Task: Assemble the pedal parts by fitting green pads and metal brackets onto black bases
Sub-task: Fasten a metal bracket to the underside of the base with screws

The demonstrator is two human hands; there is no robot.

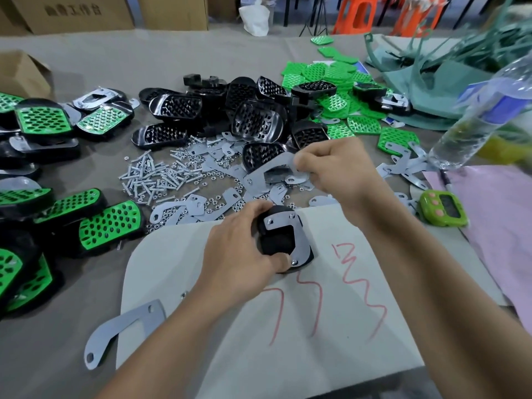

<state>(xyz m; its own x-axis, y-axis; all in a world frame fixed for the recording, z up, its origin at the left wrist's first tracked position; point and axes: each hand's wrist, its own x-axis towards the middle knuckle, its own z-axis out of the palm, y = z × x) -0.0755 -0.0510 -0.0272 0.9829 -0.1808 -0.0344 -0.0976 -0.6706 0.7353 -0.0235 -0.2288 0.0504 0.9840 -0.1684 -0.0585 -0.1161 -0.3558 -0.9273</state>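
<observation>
Black base (276,243) under left hand (239,251) grip.

The grey-covered bench (86,174) carries heaped black bases (230,110), green pads (331,79), loose screws (152,177), metal brackets (126,326) and a white sheet (288,341).

- The scene is seen through a single wide-angle camera worn on the head, so no part of it is shared with a second view.
- The view is directed forward and steeply down onto the table (95,57), from close above the work.
- Both forearms are seen entering from the bottom edge, with the left hand (239,249) and right hand (339,171) near the centre.
- Straight lines are bent towards the edges, and cardboard boxes (72,12) are caught along the top.
</observation>
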